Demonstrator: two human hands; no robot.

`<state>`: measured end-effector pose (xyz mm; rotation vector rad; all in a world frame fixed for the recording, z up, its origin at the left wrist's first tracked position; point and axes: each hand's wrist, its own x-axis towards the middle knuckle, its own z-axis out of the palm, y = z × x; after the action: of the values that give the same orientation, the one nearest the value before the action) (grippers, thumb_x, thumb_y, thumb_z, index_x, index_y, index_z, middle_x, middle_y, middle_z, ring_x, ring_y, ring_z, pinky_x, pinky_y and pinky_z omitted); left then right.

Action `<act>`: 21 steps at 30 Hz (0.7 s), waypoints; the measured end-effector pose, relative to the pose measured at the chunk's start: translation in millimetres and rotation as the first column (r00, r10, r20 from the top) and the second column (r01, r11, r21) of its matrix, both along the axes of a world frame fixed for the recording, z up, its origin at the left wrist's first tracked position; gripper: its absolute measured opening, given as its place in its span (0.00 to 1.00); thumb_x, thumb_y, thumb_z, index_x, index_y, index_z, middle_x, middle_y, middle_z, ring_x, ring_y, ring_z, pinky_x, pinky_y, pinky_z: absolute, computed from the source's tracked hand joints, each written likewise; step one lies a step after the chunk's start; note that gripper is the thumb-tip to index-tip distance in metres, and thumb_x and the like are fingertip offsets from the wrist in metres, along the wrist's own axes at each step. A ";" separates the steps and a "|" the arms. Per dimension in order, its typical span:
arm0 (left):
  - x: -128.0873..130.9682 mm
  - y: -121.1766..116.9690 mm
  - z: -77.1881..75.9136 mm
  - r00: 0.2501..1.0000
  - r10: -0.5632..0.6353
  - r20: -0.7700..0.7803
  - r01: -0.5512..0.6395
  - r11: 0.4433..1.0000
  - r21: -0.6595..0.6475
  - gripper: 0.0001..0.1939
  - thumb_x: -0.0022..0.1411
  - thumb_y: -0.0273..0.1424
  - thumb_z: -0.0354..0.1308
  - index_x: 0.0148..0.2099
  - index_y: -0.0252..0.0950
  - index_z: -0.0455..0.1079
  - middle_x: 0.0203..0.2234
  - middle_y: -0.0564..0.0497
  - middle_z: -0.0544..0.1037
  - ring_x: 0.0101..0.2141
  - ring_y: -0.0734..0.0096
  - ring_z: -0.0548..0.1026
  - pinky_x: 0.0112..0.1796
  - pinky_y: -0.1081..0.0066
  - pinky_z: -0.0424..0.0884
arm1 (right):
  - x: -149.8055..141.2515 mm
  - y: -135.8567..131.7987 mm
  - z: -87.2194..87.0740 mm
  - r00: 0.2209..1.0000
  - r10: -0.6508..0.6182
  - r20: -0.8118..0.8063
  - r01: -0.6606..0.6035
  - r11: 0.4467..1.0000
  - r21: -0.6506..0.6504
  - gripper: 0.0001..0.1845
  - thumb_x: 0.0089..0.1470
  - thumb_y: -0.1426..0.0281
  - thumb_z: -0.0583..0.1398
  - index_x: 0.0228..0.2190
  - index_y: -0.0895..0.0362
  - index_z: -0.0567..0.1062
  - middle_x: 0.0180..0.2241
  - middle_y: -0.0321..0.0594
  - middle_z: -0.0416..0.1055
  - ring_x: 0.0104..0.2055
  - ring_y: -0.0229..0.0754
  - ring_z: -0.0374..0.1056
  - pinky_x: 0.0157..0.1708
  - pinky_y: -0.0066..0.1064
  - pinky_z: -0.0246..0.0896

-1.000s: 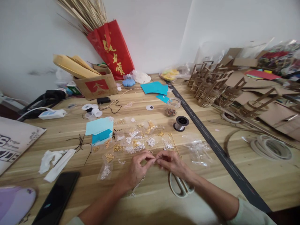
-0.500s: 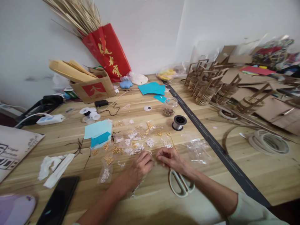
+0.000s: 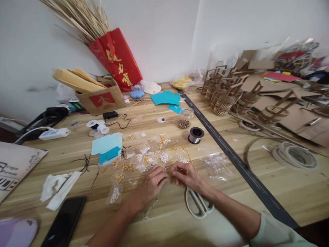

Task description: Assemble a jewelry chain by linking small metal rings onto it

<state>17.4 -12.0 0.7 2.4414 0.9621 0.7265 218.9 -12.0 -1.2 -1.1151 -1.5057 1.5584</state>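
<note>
Fingers of the left hand (image 3: 154,181) curled in the head view, cannot tell if gripping, silvery chain (image 3: 153,205) showing from beneath it, right hand (image 3: 186,176) near, fingers bent, grip equally unclear, pale-handled scissors (image 3: 201,206) by its wrist

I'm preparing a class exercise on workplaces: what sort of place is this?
Likely a small craft workspace, perhaps for jewellery: it shows gold- and silver-coloured pieces, a dark spool and grouped handled baskets.

right sleeve (image 3: 279,228): pale grey-green, plain, loose-fitting, softly creased, roughly elbow-length | forearms (image 3: 235,212): bare | hands (image 3: 154,180): bare
</note>
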 end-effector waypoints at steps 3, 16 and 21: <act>1.3 6.7 0.2 0.965 0.152 0.214 -0.106 0.971 -0.214 0.08 0.65 0.29 0.55 0.35 0.34 0.74 0.30 0.48 0.77 0.34 0.67 0.73 0.37 0.68 0.70 | -3.9 -1.1 3.7 0.999 0.007 -0.041 -0.008 1.000 -0.014 0.13 0.57 0.60 0.59 0.31 0.58 0.71 0.18 0.31 0.68 0.18 0.32 0.64 0.17 0.21 0.54; 0.9 16.8 -1.1 0.743 0.522 0.418 0.000 0.625 -0.781 0.19 0.51 0.44 0.66 0.31 0.30 0.74 0.20 0.49 0.78 0.23 0.70 0.75 0.28 0.72 0.71 | -10.5 11.2 11.0 0.996 0.027 0.088 -0.042 0.984 0.175 0.08 0.58 0.66 0.57 0.32 0.57 0.73 0.22 0.34 0.72 0.23 0.36 0.67 0.23 0.25 0.58; 3.8 15.6 -1.9 0.733 0.507 0.453 0.050 0.624 -0.780 0.19 0.51 0.44 0.67 0.30 0.31 0.73 0.21 0.49 0.78 0.25 0.68 0.76 0.29 0.70 0.72 | -13.9 15.2 23.1 0.963 -0.040 0.266 -0.068 0.920 0.387 0.03 0.58 0.72 0.55 0.33 0.56 0.69 0.22 0.31 0.68 0.23 0.35 0.62 0.24 0.25 0.54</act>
<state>21.3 3.5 -1.2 1.1778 1.0262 0.9244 205.0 3.2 21.9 -1.1064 -1.9091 1.0696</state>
